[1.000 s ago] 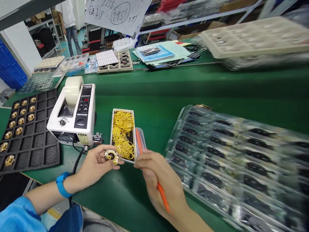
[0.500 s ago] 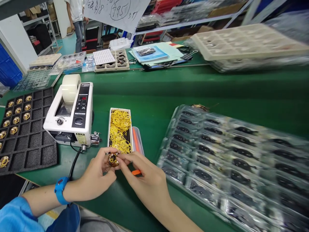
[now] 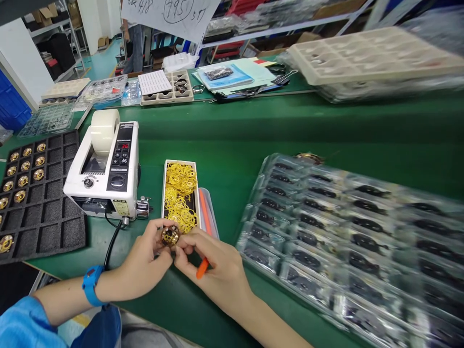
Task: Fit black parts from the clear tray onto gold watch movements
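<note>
My left hand (image 3: 145, 261) pinches a small round gold part (image 3: 170, 236) between thumb and fingers, just in front of a narrow white box of yellow rings (image 3: 180, 193). My right hand (image 3: 213, 263) meets it from the right, its fingertips on the same part, while an orange pen-like tool (image 3: 202, 267) is tucked in its palm. Both hands hover low over the green table (image 3: 235, 159). A blue band sits on my left wrist.
A white tape dispenser (image 3: 105, 166) stands left of the box. A black foam tray (image 3: 34, 193) with gold parts lies at far left. Clear blister trays of black parts (image 3: 344, 232) fill the right. Beige trays, papers and clipboards sit at the back; a person stands far off.
My right hand, which held the orange tool upright beside the box, came left and joined my left hand on the gold part. The tool is now tucked low in the palm.
</note>
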`<state>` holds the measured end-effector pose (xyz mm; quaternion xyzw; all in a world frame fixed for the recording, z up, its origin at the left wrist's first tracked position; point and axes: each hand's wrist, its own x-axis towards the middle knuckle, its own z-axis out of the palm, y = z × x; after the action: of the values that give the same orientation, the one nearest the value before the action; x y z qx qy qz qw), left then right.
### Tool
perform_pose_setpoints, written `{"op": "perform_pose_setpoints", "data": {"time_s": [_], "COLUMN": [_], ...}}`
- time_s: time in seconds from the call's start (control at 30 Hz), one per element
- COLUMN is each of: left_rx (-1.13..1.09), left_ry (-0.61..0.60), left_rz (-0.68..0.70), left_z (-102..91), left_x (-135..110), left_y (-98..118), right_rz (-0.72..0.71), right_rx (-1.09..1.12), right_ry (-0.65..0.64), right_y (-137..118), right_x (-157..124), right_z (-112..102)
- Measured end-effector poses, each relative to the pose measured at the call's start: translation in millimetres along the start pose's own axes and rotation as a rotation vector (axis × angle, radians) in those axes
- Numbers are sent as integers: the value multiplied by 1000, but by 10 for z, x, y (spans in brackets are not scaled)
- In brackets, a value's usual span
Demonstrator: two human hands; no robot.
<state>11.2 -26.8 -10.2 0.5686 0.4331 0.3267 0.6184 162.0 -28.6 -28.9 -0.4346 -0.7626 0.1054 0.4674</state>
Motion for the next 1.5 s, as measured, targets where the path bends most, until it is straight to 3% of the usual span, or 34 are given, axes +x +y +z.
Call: {"op": "perform_pose_setpoints", "data": {"time_s": [0.2,0.33,0.47,0.7,0.8,0.87,0.97,1.03,1.1,1.17,1.33,1.5], "left_rx": [-220,-308,-323,-311,-282,-259,-247,-247,-249,-249,-276,-400], "left_ry": [65,114,153,191,151,122,116,118,116,106,71,46], "left_rz": [3,3,-8,-29,-78,-106,-124,-130,-139,-157,-213,-223], "left_z": [-3,-32,-73,-127,-159,-178,-198,-208,-213,-214,-202,-201], "left_x": [53,75,86,69,54,46,37,33,33,37,68,80], "left_y": [-26,-12,9,107,164,194,220,226,229,232,232,189], "right_rz": [41,151,126,60,97,222,296,325,386,429,453,381], "right_rx": [118,-91,-374,-519,-660,-762,-822,-768,-641,-577,-537,-510], "right_ry": [-11,-1,-107,-64,-47,-21,-16,-111,-269,-334,-344,-317], "right_y": [-79,79,275,132,262,463,794,967,1083,1154,1258,1279], "right_x": [17,43,24,-99,-170,-231,-357,-450,-529,-580,-603,-554], "right_z": [-97,-165,-191,-291,-554,-871,-1422,-1705,-1855,-1879,-1791,-1786]}}
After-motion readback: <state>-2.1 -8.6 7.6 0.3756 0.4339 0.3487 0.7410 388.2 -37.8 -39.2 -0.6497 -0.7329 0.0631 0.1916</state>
